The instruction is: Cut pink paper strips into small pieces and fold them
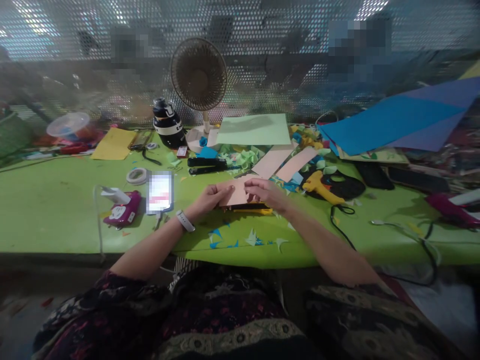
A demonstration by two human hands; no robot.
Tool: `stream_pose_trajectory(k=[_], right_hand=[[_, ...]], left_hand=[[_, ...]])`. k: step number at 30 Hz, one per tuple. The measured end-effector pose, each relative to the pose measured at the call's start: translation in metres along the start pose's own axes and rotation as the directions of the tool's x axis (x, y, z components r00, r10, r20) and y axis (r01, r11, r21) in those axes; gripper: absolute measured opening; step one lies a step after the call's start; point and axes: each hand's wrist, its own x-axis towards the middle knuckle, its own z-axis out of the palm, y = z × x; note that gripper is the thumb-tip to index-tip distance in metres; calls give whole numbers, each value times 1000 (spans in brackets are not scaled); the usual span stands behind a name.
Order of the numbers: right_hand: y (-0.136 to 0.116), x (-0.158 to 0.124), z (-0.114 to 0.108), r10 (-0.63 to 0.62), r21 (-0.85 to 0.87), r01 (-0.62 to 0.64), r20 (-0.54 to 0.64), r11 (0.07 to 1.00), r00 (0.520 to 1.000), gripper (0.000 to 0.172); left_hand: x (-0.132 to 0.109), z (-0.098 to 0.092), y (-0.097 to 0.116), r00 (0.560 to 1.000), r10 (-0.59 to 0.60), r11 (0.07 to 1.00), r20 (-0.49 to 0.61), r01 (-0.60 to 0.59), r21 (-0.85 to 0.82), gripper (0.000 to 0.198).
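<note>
A small piece of pink paper is held just above the green table in front of me. My left hand pinches its left side, with the thumb on top. At its right side my right hand has bent fingers touching or very near the edge; whether they grip it I cannot tell. Under the paper lies a dark flat thing with a yellow strip, mostly hidden. Two pink paper strips lie just beyond my hands. Blue and green paper scraps are scattered nearer to me.
A black stapler, a phone and a tape roll lie left of centre. Behind stand a bottle and a fan. A yellow glue gun with its cord is at right, near large blue sheets.
</note>
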Motion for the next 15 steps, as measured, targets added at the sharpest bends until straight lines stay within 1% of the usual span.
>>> stream_pose_trajectory(k=[2,4,7,9,11,13,15], right_hand=[[-1,-1,4,-42,-11,42,2,999,999,30],[1,0,5,-68,-28,67,-20,997,997,36],[11,7,-5,-60,-32,57,-131,998,990,42],[19,14,-17,-53,-13,52,-247,999,967,45],[26,20,-29,-26,-46,13,-286,999,958,41],[31,23,-36,0,-191,-55,-280,980,960,34],[34,25,-40,-7,-413,-138,-330,900,944,27]], left_hand=[[0,1,0,1000,17,999,-1,-17,30,50],[1,2,0,1000,24,997,1,-24,72,53],[2,0,-2,999,42,991,-19,-39,127,53],[3,-2,-4,990,124,971,-66,-107,212,46],[4,-5,-5,967,236,915,-93,-190,356,36],[4,-6,-6,951,304,841,-54,-242,484,29],[3,-6,-6,952,304,798,31,-272,537,27]])
